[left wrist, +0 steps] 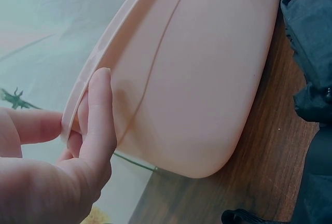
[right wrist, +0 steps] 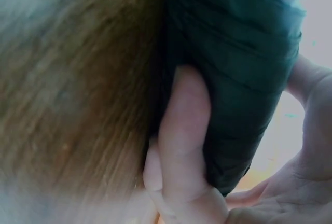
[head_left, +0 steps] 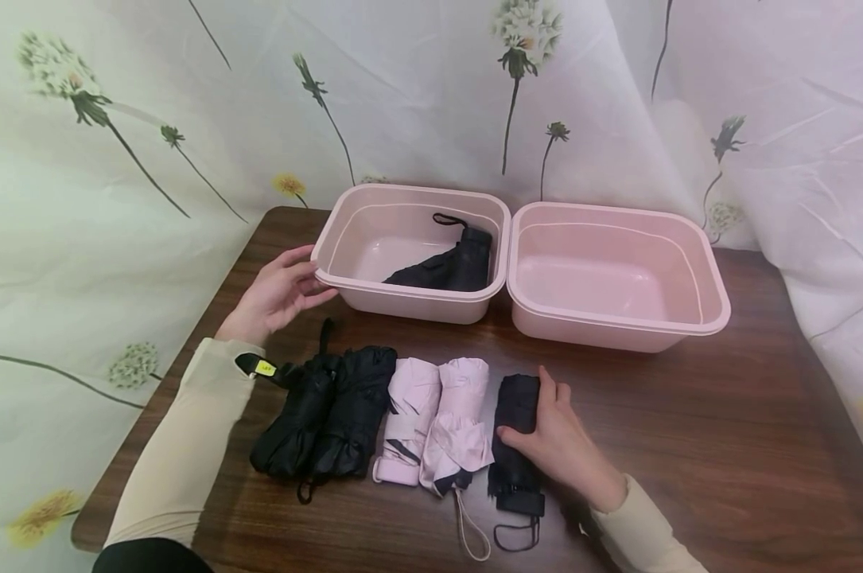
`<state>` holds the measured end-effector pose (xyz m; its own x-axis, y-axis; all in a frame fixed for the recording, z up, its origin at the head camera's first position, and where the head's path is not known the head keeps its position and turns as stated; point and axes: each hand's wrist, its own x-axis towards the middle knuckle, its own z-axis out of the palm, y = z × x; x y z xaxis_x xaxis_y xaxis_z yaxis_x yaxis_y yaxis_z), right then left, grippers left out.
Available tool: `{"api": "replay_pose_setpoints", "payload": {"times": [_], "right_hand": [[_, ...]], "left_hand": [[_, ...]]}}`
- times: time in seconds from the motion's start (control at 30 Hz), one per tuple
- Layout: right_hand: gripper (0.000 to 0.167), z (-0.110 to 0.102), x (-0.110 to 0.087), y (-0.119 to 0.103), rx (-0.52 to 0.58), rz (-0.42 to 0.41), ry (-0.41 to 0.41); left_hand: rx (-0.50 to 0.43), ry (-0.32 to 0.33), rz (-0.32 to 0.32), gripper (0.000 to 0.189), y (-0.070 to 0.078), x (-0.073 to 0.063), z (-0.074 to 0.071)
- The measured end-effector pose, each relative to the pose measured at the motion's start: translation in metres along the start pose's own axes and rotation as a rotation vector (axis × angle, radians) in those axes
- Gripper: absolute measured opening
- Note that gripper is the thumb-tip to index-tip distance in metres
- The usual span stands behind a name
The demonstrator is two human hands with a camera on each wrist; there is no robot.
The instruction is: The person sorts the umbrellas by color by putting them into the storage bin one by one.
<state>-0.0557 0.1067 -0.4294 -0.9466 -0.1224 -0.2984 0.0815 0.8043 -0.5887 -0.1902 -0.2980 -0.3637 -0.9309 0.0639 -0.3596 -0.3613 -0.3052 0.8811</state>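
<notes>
My left hand (head_left: 277,293) pinches the rim of the left pink basin (head_left: 417,306) at its left end; in the left wrist view, fingers (left wrist: 101,115) lie on both sides of the rim. Inside this basin a folded black umbrella (head_left: 467,263) leans against the right wall, its strap loop up. At the right end of a row on the table, my right hand (head_left: 563,442) grips another folded black umbrella (head_left: 515,406), thumb on top and fingers along its far right side. The right wrist view shows fingers (right wrist: 184,125) pressed against the dark fabric (right wrist: 238,68).
Left of the held umbrella lie two folded pink umbrellas (head_left: 456,422) and two folded black umbrellas (head_left: 348,414), side by side. A second pink basin (head_left: 617,334) with nothing in it stands against the first. Behind the brown wooden table (head_left: 760,446) hangs a flower-printed cloth (head_left: 417,95).
</notes>
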Motion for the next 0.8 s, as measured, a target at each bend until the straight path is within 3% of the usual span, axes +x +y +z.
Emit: {"api": "replay_pose_setpoints", "payload": {"times": [0.43, 0.8], "right_hand": [[0.105, -0.004, -0.003, 0.000, 0.005, -0.022, 0.008], [0.097, -0.019, -0.006, 0.003, 0.010, -0.088, 0.073]], "left_hand": [[0.004, -0.002, 0.005, 0.051, 0.000, 0.000, 0.000], [0.006, -0.002, 0.009, 0.052, 0.000, -0.001, 0.000]]}}
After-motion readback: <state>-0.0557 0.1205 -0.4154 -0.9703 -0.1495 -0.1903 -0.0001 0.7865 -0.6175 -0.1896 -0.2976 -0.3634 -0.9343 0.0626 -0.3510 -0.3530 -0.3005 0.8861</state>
